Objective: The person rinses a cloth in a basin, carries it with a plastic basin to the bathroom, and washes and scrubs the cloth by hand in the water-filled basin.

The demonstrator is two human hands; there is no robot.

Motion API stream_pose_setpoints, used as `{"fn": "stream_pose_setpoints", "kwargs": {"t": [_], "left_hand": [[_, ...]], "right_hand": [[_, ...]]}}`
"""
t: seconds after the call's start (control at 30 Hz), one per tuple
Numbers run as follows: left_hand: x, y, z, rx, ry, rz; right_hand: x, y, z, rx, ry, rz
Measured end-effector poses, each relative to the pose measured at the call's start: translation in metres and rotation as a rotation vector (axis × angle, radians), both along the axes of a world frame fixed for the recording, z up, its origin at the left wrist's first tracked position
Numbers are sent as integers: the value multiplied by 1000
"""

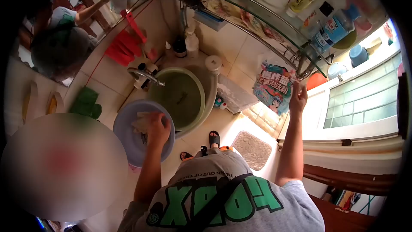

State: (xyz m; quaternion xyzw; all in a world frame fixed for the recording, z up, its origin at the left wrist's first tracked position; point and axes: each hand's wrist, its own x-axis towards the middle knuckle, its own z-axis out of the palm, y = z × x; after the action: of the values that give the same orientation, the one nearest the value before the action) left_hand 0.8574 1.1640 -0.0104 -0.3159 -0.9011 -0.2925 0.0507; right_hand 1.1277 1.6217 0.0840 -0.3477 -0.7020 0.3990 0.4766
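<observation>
Pale item [140, 123], indistinct, partly behind left hand [159, 128]

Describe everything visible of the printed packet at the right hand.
The packet looks like soft, glossy plastic, printed in teal, pink and red, with large pale Chinese characters above a cartoon figure near the bottom. It hangs tilted, front toward the camera, below the glass shelf. The right hand grips it at its right edge. Whether it is open cannot be told.

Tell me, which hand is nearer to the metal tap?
The left hand. It is at the bluish basin, on the near side of the metal tap; the right hand is far rightward, holding the colourful packet.
</observation>
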Motion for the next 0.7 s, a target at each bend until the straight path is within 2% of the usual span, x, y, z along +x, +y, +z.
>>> {"fn": "stream_pose_setpoints", "kwargs": {"t": [0.03, 0.1, 0.23, 0.4, 0.57, 0.6, 0.63, 0.7], "left_hand": [[5, 3, 4, 15, 40, -30], [12, 4, 13, 26, 37, -52], [22, 5, 22, 163, -12, -89], [34, 11, 34, 278, -92, -126], [36, 15, 36, 319, -205, -164], [37, 15, 35, 321, -223, -163], [37, 14, 34, 323, -242, -163], [38, 14, 38, 317, -240, -177]], "right_hand": [[-3, -8, 4, 13, 166, 57], [3, -16, 18, 11, 235, 164], [29, -8, 23, -162, 232, 248], [9, -14, 27, -562, 578, 410], [2, -18, 1, -653, 661, 357], [2, -10, -2, -636, 647, 546], [3, -4, -6, -638, 661, 490], [-17, -21, 24, -638, 689, 379]]}}
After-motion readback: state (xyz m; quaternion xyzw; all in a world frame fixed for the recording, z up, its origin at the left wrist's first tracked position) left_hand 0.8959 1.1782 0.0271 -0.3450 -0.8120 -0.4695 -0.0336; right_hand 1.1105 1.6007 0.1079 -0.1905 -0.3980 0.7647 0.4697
